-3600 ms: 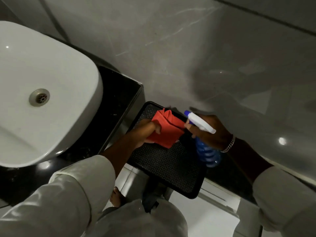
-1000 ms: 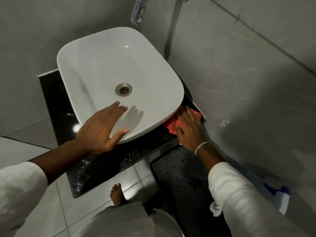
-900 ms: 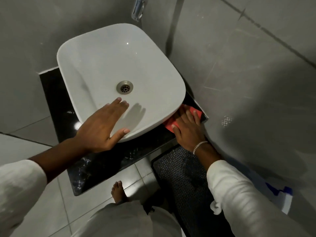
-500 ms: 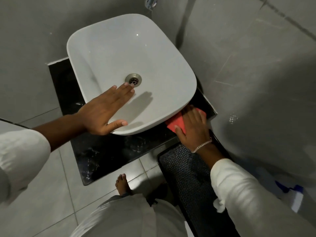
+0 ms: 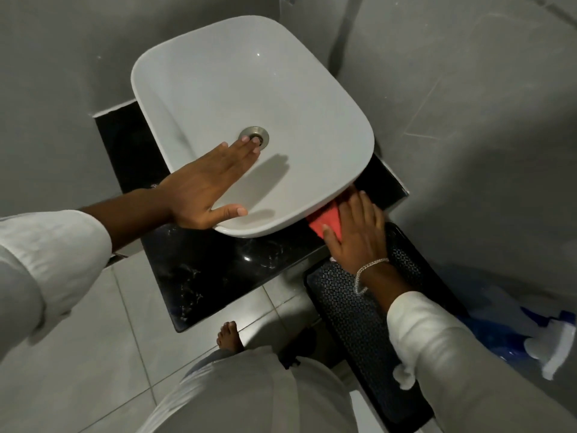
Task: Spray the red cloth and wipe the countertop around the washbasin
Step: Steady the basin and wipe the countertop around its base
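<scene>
Left hand open, fingers straight, over the washbasin rim at its 7 o'clock. At 4 o'clock I pressed the red cloth onto the black countertop with my flat, ungripping right hand. Under the bowl's overhang the cloth could have bunched (missing the corner). It looked folded, thin and limp.

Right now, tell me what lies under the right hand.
The red cloth, flat on the black countertop. The right hand and the basin rim cover much of it.
</scene>
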